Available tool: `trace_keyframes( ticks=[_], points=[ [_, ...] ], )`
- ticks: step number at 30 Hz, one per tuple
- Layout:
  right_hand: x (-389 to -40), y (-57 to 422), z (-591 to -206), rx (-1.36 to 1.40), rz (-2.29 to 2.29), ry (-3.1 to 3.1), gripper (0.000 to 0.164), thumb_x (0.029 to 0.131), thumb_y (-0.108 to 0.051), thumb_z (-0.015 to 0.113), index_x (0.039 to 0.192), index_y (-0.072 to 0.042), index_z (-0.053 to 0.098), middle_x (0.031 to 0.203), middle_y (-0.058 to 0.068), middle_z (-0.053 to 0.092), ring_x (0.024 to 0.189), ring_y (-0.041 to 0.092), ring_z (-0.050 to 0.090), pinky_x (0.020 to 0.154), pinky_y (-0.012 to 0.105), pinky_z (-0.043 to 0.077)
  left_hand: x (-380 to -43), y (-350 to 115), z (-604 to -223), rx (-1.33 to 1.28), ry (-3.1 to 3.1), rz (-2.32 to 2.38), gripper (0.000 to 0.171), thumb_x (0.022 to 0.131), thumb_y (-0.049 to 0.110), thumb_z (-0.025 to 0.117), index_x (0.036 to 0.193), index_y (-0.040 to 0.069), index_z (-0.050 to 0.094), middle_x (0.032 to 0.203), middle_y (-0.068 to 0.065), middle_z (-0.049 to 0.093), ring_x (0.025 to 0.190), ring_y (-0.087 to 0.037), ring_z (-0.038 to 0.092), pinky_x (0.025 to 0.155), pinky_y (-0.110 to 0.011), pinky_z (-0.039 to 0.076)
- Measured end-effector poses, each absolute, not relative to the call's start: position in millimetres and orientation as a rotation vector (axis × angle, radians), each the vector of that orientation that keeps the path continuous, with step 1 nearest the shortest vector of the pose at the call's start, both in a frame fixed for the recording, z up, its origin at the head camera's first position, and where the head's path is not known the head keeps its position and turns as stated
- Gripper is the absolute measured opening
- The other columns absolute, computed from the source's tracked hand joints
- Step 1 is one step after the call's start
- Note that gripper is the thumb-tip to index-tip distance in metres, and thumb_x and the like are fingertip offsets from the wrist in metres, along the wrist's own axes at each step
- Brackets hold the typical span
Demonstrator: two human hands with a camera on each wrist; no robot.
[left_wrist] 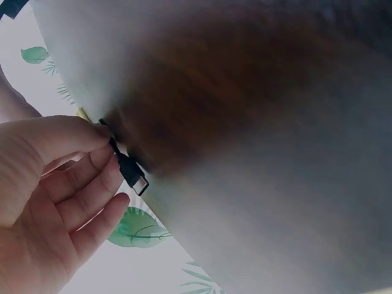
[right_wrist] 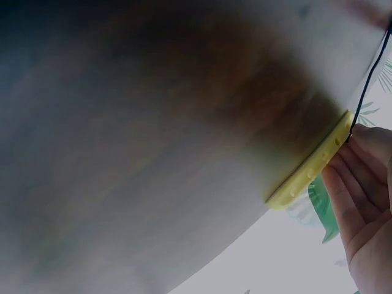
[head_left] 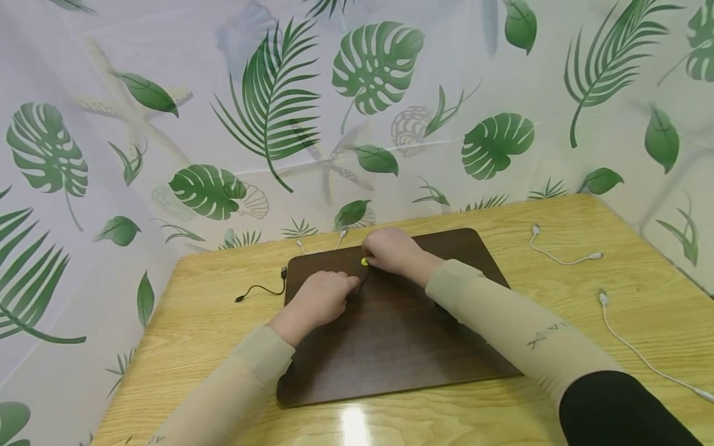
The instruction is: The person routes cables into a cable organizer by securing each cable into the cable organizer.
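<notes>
My left hand (head_left: pixel 320 297) pinches a thin black USB cable (left_wrist: pixel 131 171) between thumb and index finger, just behind its plug, whose metal end points away from the fingertips. The other fingers are loosely spread. Farther along, my right hand (head_left: pixel 393 251) pinches the same cable (right_wrist: pixel 369 79) beside a yellow strip (right_wrist: pixel 309 168) with small dimples along it. In the head view only a bit of this yellow strip (head_left: pixel 365 262) shows under the right fingers. Both hands are over the far left part of a dark brown board (head_left: pixel 390 347).
Left of the board lies a short black cable (head_left: pixel 284 272). Two white plugs (head_left: pixel 343 233) stick out behind it. To the right, white cables (head_left: pixel 536 230) lie on the wooden table (head_left: pixel 195 322). A leaf-patterned curtain (head_left: pixel 390 142) hangs behind. Something dark (head_left: pixel 442 311) shows under the right forearm.
</notes>
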State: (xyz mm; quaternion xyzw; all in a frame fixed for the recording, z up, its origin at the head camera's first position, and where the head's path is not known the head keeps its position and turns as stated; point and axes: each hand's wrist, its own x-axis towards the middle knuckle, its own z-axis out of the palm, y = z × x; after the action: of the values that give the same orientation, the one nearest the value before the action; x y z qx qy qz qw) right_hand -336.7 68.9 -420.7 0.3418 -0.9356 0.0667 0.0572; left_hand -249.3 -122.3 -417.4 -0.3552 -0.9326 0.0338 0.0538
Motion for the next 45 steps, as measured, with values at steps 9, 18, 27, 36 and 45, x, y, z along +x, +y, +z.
trace_keyframes(
  ticks=[9,18,27,36,45],
  points=[
    [-336,66,-420,0.999,0.216,-2.873,0.013,0.097,-0.015,0.077,0.085,-0.01,0.078,0.086,0.003,0.079,0.08,0.021,0.074,0.08,0.039,0.061,-248,-125,-416,-1.069,-2.804,0.123,0.023,0.092,-0.005,0.07,0.081,0.012,0.059,0.076,-0.007,0.065,0.066,-0.026,0.064,0.061,-0.04,0.051],
    [-336,67,-418,0.97,0.268,-2.908,0.014,0.097,-0.016,0.078,0.085,-0.01,0.079,0.086,0.002,0.079,0.078,0.019,0.072,0.079,0.038,0.061,-249,-127,-416,-1.058,-2.813,0.108,0.025,0.092,-0.006,0.069,0.08,0.012,0.057,0.075,-0.006,0.063,0.064,-0.025,0.061,0.059,-0.039,0.048],
    [-336,67,-421,0.971,0.294,-2.911,0.012,0.097,-0.014,0.076,0.087,-0.009,0.079,0.088,0.004,0.079,0.079,0.02,0.073,0.079,0.038,0.062,-251,-129,-417,-1.062,-2.803,0.088,0.023,0.093,-0.005,0.068,0.082,0.013,0.059,0.076,-0.006,0.064,0.064,-0.026,0.062,0.059,-0.039,0.049],
    [-334,68,-423,0.969,0.318,-2.9,0.011,0.097,-0.014,0.077,0.089,-0.009,0.08,0.09,0.005,0.08,0.082,0.021,0.075,0.081,0.038,0.062,-251,-131,-418,-1.054,-2.83,0.092,0.022,0.094,-0.005,0.068,0.083,0.012,0.06,0.078,-0.007,0.065,0.067,-0.027,0.063,0.06,-0.04,0.05],
    [-331,69,-422,0.99,0.269,-2.881,0.009,0.097,-0.012,0.075,0.089,-0.009,0.079,0.092,0.004,0.079,0.081,0.02,0.073,0.077,0.038,0.062,-248,-136,-415,-1.044,-2.847,0.111,0.017,0.088,-0.005,0.073,0.089,0.01,0.066,0.082,-0.008,0.067,0.074,-0.031,0.068,0.066,-0.044,0.055]
  ],
)
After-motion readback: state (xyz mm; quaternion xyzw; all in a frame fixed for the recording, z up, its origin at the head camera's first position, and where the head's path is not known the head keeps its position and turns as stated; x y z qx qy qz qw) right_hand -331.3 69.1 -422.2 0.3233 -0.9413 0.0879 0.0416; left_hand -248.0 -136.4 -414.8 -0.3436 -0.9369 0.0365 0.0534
